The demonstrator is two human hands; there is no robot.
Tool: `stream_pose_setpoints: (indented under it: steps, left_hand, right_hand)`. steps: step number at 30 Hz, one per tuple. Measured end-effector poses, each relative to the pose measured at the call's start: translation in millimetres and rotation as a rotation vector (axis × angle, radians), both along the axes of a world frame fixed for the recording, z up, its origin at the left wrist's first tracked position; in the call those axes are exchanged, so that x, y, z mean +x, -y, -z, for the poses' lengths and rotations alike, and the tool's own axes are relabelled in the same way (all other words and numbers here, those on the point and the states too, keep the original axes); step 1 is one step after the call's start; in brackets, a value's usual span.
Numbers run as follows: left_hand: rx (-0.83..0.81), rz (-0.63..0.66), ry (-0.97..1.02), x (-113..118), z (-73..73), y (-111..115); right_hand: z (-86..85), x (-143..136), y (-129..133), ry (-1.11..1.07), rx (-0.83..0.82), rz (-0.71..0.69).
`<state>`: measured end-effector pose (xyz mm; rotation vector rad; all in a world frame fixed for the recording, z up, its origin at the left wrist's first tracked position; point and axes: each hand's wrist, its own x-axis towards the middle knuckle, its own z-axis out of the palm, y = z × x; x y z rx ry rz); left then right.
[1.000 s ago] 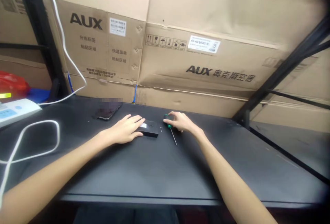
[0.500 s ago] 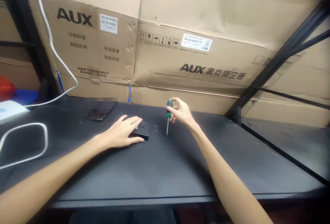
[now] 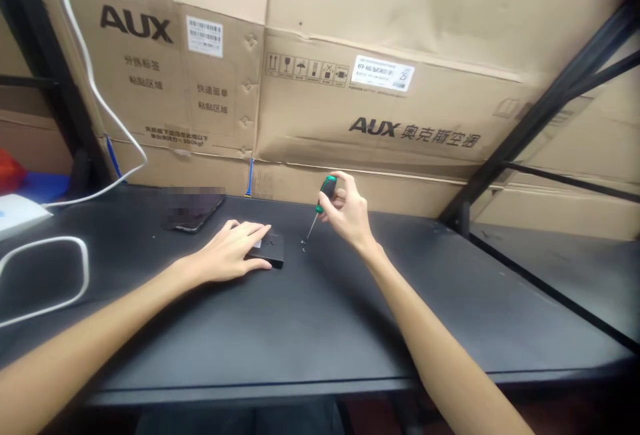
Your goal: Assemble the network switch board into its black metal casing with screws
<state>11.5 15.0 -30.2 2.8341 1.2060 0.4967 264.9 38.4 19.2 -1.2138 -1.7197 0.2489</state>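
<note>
My right hand [image 3: 348, 211] is closed around the green and black handle of a screwdriver [image 3: 327, 193]. The shaft slants down to the left, and its tip is at or just above some tiny screws [image 3: 303, 243] on the black tabletop. I cannot tell whether the tip touches one. To the left, my left hand [image 3: 235, 248] holds a small flat black box [image 3: 273, 250] down on the table, fingers over its top and thumb along its near side. A pale label and some small dark marks show on the box's top; its left part is hidden under the hand.
A dark phone-like slab [image 3: 197, 209] lies behind my left hand. At the left are a white cable [image 3: 87, 268] and a white power strip [image 3: 23, 215]. Cardboard sheets [image 3: 310, 115] stand along the back, and a black metal frame [image 3: 500, 161] rises at the right.
The screwdriver has tilted and its tip has moved left to the tiny screws. My left hand stays on the black box. The whole view has shifted slightly.
</note>
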Motion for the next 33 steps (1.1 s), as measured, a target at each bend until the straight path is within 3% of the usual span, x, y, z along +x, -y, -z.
stream_pose_setpoints:
  steps: [5, 10, 19, 26, 33]
  left_hand:
    - [-0.010, -0.039, 0.008, 1, 1.7, 0]
    - [0.010, -0.034, 0.065, 2, 0.4, 1]
    - [0.043, -0.013, 0.448, 13, -8.5, 7]
    - [0.101, 0.080, 0.402, 12, -4.9, 3]
    - [0.067, 0.097, 0.440, 11, -5.3, 2]
  right_hand:
    - [-5.6, -5, 8, 0.064, -0.091, 0.048]
    - [-6.7, -5, 8, 0.016, -0.054, 0.025]
    - [-9.1, -21, 15, -0.329, -0.017, -0.160]
    - [-7.9, -37, 24, -0.388, -0.053, -0.272]
    - [-8.1, -39, 26, -0.386, -0.058, -0.276]
